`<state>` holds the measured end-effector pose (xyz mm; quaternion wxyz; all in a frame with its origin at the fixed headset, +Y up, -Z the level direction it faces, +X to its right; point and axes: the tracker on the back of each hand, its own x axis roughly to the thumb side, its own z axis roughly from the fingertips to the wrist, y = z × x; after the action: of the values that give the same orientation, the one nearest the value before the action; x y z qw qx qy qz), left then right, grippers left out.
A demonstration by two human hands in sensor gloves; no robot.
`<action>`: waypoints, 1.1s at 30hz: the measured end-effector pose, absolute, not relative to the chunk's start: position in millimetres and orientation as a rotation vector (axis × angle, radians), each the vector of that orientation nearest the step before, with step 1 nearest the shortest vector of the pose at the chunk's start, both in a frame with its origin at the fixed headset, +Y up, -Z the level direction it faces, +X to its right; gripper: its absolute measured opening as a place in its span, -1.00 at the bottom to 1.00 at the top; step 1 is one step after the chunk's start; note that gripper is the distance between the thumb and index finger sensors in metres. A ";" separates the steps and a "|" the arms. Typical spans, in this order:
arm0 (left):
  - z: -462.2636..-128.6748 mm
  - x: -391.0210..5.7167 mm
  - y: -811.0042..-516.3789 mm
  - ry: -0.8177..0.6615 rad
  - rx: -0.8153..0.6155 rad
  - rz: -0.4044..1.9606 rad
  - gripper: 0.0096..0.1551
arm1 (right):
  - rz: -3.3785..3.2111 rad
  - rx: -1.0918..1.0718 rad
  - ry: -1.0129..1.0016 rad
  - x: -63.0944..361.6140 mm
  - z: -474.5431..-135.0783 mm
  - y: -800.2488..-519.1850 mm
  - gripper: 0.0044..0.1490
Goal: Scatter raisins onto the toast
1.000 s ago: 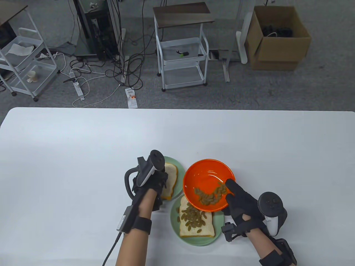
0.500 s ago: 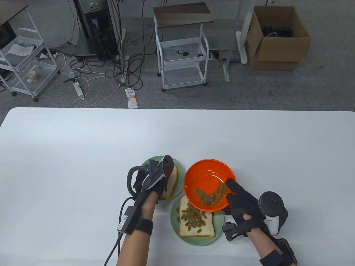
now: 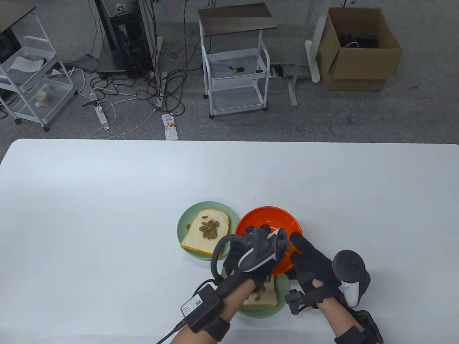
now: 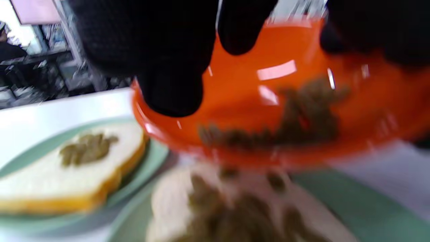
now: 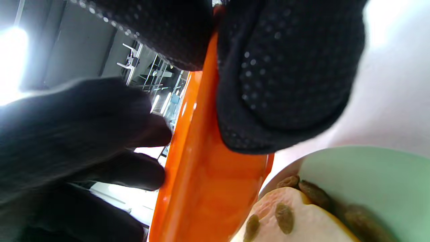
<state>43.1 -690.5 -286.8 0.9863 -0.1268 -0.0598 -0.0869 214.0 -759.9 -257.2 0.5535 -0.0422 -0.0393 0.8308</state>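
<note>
My right hand (image 3: 294, 256) grips the right rim of the orange bowl (image 3: 265, 218) and holds it tilted above the near plate (image 3: 258, 312). My left hand (image 3: 259, 232) reaches into the bowl with its fingers spread over the raisins (image 4: 302, 117). Nothing shows between those fingers. The near toast (image 3: 267, 299) carries raisins and is mostly hidden under my left hand. The far toast (image 3: 200, 238) lies on its green plate (image 3: 186, 222) with a small cluster of raisins (image 3: 209, 228). The right wrist view shows my fingers clamped over the bowl's rim (image 5: 201, 188).
The white table (image 3: 107, 197) stretches wide to the left, right and far side of the plates. A black unit with a cable (image 3: 200, 308) rides on my left wrist. Beyond the table's far edge are carts, cables and a cardboard box (image 3: 358, 50).
My left hand has left the far toast and moved right into the orange bowl, uncovering a cluster of raisins on that toast. My right hand has kept holding the bowl in place.
</note>
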 end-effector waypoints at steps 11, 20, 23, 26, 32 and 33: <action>-294.4 80.1 -706.9 0.048 -0.236 -0.293 0.10 | 1.902 -0.115 -0.223 218.8 -249.1 -752.4 -0.41; -293.7 81.4 -700.5 -0.091 -0.099 -0.114 -0.40 | 1.853 -0.143 -0.209 220.1 -247.7 -753.9 -0.43; -298.7 73.1 -703.1 -0.114 -0.103 -0.067 -0.44 | 1.846 -0.148 -0.182 218.4 -248.1 -756.1 -0.43; -300.7 65.7 -708.5 -0.118 -0.126 -0.049 -0.46 | 1.878 -0.132 -0.163 214.8 -249.7 -757.8 -0.43; -306.0 45.4 -710.1 -0.116 -0.152 0.037 -0.58 | 1.914 -0.121 -0.107 210.7 -255.1 -762.6 -0.42; -306.0 43.7 -709.5 -0.124 -0.144 0.051 -0.58 | 1.916 -0.117 -0.101 210.5 -255.4 -762.9 -0.41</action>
<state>43.7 -709.5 -306.0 0.9952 -0.0716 -0.0620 0.0255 210.5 -762.9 -255.4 0.5725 -0.0498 -0.0432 0.8172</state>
